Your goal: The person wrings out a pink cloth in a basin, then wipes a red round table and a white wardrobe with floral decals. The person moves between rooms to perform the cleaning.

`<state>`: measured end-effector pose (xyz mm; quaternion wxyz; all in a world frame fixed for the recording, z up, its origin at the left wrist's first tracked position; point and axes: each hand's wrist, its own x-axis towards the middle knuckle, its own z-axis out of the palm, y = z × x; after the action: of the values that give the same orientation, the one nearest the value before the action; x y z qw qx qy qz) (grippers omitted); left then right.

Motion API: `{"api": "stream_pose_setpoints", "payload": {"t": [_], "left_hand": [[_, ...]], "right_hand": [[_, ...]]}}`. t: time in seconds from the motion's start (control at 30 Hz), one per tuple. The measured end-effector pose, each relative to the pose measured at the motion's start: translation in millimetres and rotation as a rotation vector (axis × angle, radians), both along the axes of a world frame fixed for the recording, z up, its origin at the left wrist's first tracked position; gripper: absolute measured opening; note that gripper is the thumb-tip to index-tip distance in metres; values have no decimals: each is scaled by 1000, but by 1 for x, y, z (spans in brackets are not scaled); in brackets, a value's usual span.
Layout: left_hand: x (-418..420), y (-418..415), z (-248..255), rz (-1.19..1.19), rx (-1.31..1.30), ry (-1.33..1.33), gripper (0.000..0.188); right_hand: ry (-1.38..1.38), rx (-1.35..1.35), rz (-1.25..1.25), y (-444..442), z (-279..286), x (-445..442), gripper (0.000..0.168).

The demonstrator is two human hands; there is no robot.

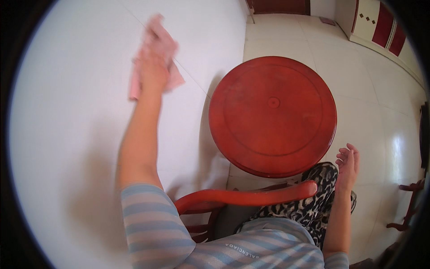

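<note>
A pink cloth [173, 75] lies bunched under and around my left hand [154, 70], which presses it against the white wall [84, 84] at the upper left. Hand and cloth are blurred. My right hand [347, 164] is raised beside my knee, to the right of a round red wooden table [273, 127]. Its fingers are loosely curled and apart, with nothing in them. A thin seam line crosses the wall near the cloth.
A curved red wooden armrest [248, 197] runs between my body and the table. Pale floor tiles [356, 117] spread to the right. A cream and red cabinet [373, 28] stands at the upper right, and a dark red piece of furniture [408, 208] is at the right edge.
</note>
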<state>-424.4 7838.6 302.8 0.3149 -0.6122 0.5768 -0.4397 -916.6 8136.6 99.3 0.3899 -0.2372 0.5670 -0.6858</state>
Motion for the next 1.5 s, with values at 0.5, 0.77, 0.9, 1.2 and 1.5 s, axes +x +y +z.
{"api": "stream_pose_setpoints", "payload": {"t": [0.5,0.77,0.9,1.2,1.5], "left_hand": [[76,167,-271,-45,883,5,56],[17,54,12,-139,-131,26,58],[36,66,-18,-147,-139,-33,59],[110,263,-250,-187,929,167,48],[90,239,-61,-332,-9,158,36]], "right_hand": [[17,213,-78,70,-48,-49,31],[44,24,26,45,-3,-37,31],[-12,22,27,46,-9,-35,32],[-25,137,37,77,-33,-50,28],[-82,16,146,58,-18,-46,28]]}}
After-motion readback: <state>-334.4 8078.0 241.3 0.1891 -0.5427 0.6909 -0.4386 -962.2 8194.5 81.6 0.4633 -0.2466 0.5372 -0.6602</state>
